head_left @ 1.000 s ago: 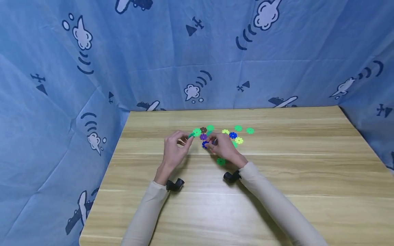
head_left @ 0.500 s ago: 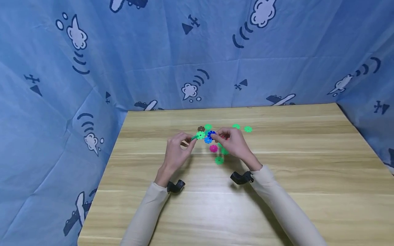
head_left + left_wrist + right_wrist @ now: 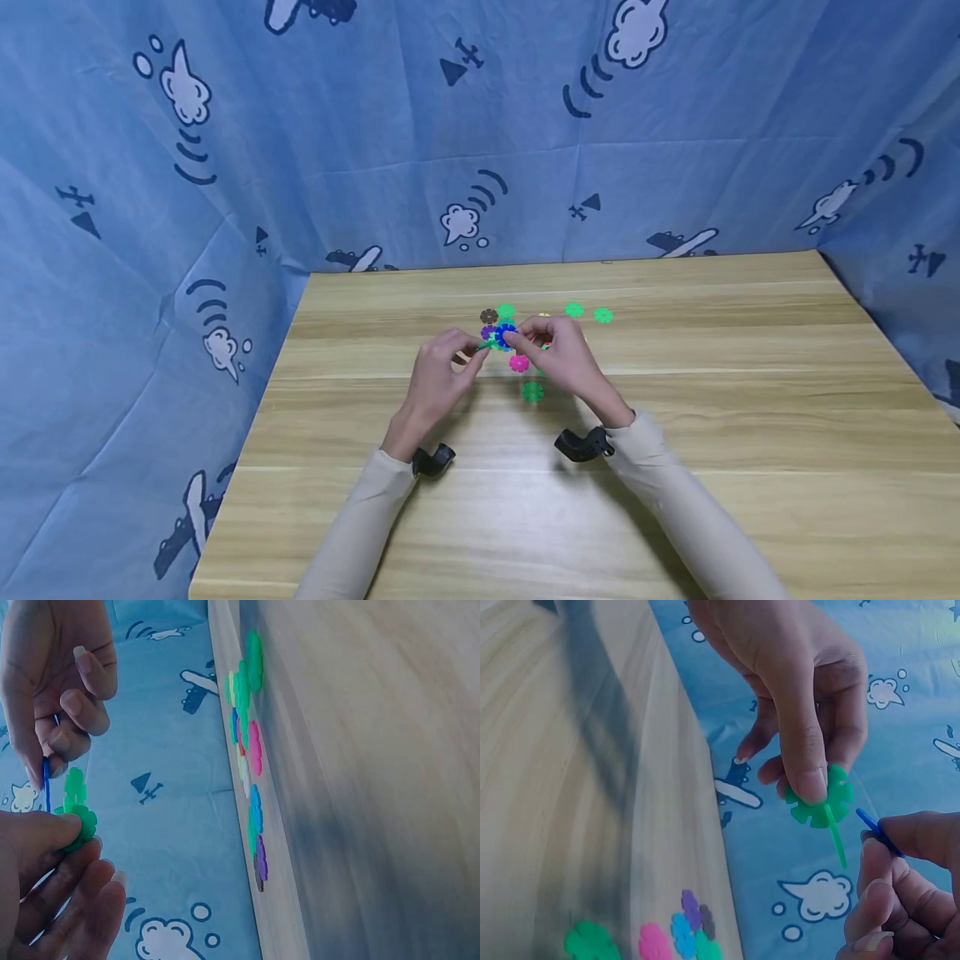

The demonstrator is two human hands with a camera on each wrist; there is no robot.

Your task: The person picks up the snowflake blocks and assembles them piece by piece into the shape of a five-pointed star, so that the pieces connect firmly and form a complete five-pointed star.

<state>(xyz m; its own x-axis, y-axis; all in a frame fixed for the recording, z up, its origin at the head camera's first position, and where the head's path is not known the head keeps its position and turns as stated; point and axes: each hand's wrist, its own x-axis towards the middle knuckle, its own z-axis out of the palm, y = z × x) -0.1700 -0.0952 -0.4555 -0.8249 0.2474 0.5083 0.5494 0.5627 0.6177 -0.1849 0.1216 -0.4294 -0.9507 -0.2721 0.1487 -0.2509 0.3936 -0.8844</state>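
Note:
My left hand (image 3: 442, 372) pinches a green interlocking disc (image 3: 840, 791) between thumb and fingers. A second, lighter green disc (image 3: 75, 787) is joined to it at an angle. My right hand (image 3: 561, 354) pinches a dark blue interlocking disc (image 3: 505, 336) by its edge, close to the green pair. In the right wrist view a small gap shows between the blue disc (image 3: 877, 829) and the green ones. Both hands are above the table; in the head view the blue disc partly hides the green pair.
Loose notched discs lie on the wooden table (image 3: 420, 517) below and behind the hands: brown (image 3: 489, 317), purple (image 3: 261, 859), pink (image 3: 519, 363), and several green, one of them (image 3: 532, 392) nearer the front. A blue patterned curtain (image 3: 360, 192) hangs behind and to both sides.
My right hand has picked up the dark blue disc from the table and brought it left to the green pair. My left hand has shifted slightly right, still holding the green discs.

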